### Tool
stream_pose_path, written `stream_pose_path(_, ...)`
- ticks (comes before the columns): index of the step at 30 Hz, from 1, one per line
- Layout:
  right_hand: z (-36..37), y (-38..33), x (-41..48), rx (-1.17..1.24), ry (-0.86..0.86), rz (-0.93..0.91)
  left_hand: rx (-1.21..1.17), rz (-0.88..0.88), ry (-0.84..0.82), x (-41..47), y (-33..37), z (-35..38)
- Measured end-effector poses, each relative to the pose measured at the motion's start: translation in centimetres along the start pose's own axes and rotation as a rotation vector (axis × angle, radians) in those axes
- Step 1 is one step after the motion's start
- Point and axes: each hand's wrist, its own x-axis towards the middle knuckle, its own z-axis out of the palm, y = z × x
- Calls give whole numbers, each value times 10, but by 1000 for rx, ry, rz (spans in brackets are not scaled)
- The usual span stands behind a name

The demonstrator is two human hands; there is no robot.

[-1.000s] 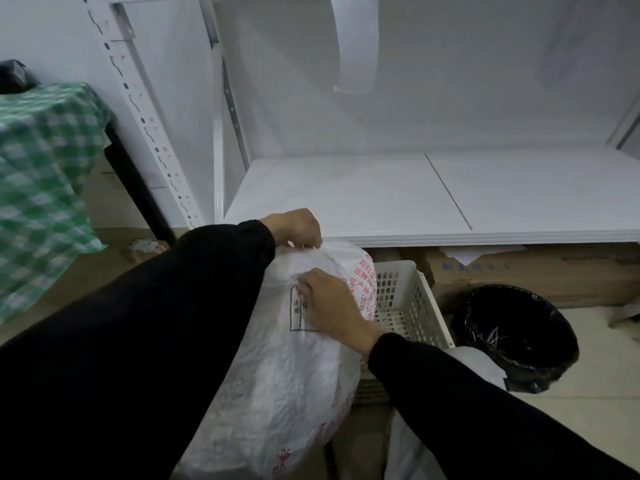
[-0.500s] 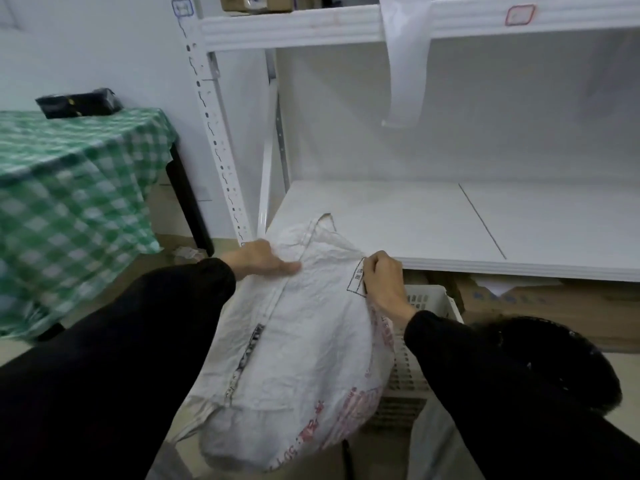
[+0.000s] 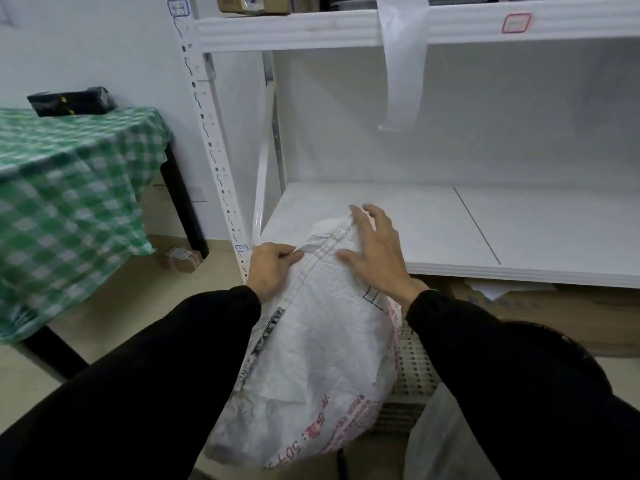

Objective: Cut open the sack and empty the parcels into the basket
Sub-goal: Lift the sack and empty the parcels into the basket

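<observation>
Head view: left hand [image 3: 273,268] is pinching the seam of the sack [image 3: 322,344], right hand [image 3: 377,252] is resting spread on it; bulging full, emptying into basket [image 3: 414,372] seemingly pending.

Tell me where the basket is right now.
Head view, lower right of centre: the basket sits below the shelf board, mostly hidden behind the sack, its lattice showing between the sack and the right sleeve.

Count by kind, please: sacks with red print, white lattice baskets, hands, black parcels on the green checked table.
White woven sacks with red print: 1
White plastic lattice baskets: 1
Hands: 2, left hand, right hand
Black wrapped parcels: 1
Total: 5
</observation>
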Motion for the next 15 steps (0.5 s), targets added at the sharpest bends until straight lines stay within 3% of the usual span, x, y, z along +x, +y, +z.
stream_pose_path(2,-3,4,16,-117,-106,-110,-23,85,-14,8,14,10)
stream_pose_path(4,-7,15,27,-202,-263,-94,-47,140,-30,14,31,22)
stream_pose_path(6,-14,26,27,-274,-301,-38,-87,158,-48,20,44,34)
stream_pose_path(9,-16,42,12,-260,-226,47,-114,120,-61,28,56,46)
stream_pose_path(15,-45,45,27,-51,-6,199,-49,206,-13,39,93,56)
